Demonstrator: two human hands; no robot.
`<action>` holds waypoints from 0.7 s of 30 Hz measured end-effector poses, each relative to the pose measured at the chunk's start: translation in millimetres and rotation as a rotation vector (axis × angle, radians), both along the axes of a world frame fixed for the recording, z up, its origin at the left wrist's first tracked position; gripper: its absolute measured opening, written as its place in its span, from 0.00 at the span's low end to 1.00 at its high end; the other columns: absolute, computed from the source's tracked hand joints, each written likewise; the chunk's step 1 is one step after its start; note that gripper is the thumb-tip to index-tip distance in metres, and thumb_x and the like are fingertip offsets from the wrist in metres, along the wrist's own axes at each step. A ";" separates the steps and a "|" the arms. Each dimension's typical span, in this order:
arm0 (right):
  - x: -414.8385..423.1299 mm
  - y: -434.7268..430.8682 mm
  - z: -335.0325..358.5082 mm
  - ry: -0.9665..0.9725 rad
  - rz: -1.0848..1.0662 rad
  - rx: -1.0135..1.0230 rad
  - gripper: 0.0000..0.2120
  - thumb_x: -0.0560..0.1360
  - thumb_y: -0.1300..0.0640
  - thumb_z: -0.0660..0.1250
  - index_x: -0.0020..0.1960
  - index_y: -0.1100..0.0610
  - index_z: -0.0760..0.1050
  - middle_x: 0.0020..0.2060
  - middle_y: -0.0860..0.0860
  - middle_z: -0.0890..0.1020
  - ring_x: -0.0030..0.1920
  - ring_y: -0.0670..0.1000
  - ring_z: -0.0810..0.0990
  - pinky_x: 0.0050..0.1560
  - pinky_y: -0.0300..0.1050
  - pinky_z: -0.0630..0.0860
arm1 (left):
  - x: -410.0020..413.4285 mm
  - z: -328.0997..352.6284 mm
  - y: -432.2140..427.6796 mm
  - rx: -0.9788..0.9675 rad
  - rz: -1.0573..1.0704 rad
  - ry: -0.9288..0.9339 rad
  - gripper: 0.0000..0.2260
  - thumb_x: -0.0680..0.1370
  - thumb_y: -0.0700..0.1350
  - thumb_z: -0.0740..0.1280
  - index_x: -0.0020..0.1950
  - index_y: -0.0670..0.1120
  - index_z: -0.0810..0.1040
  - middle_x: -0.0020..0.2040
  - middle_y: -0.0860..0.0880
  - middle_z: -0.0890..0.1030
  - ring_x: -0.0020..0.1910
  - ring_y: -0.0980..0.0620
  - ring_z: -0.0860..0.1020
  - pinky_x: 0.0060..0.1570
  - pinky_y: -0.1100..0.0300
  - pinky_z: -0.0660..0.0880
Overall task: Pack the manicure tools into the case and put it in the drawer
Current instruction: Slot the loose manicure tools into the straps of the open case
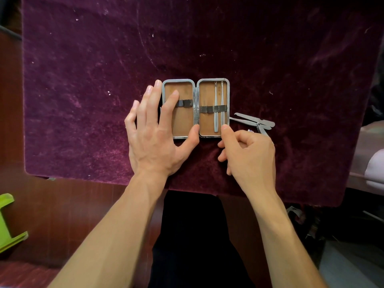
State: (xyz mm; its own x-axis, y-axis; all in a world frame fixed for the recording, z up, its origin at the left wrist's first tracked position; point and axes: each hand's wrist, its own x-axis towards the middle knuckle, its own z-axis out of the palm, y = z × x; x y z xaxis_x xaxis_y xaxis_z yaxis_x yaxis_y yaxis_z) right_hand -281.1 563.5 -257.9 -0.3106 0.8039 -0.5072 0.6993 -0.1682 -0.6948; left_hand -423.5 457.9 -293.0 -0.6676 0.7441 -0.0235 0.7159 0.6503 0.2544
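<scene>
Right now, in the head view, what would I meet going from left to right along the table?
Green plastic object → left hand → case's empty left half → two tools strapped in its right half → loose tools on the velvet.

one wide-angle view, worn on the person's head, looks forward and steeply down, almost straight onto the purple velvet cloth (83,80), which fills most of the frame. both forearms enter from the bottom edge and reach up the picture, the left hand (153,138) and right hand (247,152) lying just below centre at the open manicure case (207,125). the camera sits near enough that the slim tools (216,109) in the case show singly. the lens bows the cloth's edges. a brown wooden surface (62,204) and a green plastic object (8,223) fall at the left margin.
</scene>
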 end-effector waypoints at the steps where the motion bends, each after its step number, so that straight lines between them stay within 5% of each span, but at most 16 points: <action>1: 0.3 -0.2 -0.1 0.001 0.002 0.002 0.22 0.83 0.44 0.67 0.32 0.47 0.81 0.23 0.43 0.83 0.20 0.40 0.78 0.38 0.24 0.74 | -0.2 0.1 -0.1 0.001 0.000 0.000 0.32 0.79 0.66 0.61 0.79 0.51 0.65 0.83 0.45 0.61 0.82 0.45 0.60 0.79 0.44 0.57; 10: 7.1 1.5 11.8 -0.046 0.027 0.072 0.20 0.81 0.38 0.68 0.36 0.48 0.83 0.28 0.43 0.85 0.27 0.42 0.82 0.37 0.40 0.79 | 0.0 1.1 0.5 -0.001 0.000 -0.006 0.32 0.78 0.66 0.61 0.78 0.51 0.65 0.83 0.46 0.61 0.82 0.45 0.60 0.79 0.43 0.57; 14: 37.6 9.4 22.5 -0.122 -0.020 0.390 0.09 0.77 0.40 0.74 0.49 0.44 0.80 0.40 0.39 0.79 0.39 0.43 0.79 0.41 0.28 0.73 | 0.3 1.8 0.4 0.002 0.005 -0.024 0.32 0.78 0.66 0.61 0.78 0.51 0.65 0.83 0.46 0.61 0.83 0.45 0.59 0.79 0.43 0.56; 17: 55.4 11.2 16.1 -0.193 0.008 0.342 0.20 0.75 0.44 0.78 0.65 0.45 0.78 0.53 0.41 0.74 0.50 0.41 0.75 0.49 0.26 0.69 | 0.7 2.3 0.5 -0.006 0.004 -0.024 0.32 0.79 0.66 0.61 0.79 0.51 0.64 0.83 0.46 0.61 0.83 0.45 0.59 0.79 0.43 0.56; 21: 57.8 12.3 6.9 -0.172 0.019 0.327 0.23 0.76 0.49 0.79 0.70 0.49 0.80 0.53 0.41 0.74 0.51 0.39 0.76 0.52 0.31 0.73 | -0.3 2.9 0.8 0.005 0.007 -0.027 0.32 0.78 0.65 0.61 0.78 0.51 0.65 0.83 0.46 0.61 0.83 0.45 0.59 0.79 0.43 0.56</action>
State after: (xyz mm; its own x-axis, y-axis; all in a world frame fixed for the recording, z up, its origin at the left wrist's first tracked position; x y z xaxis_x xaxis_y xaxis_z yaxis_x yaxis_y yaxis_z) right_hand -223.3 575.8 -251.0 -0.2597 0.9269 -0.2708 0.8113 0.0573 -0.5818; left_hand -423.8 458.7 -290.1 -0.6721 0.7395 -0.0378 0.7039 0.6540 0.2771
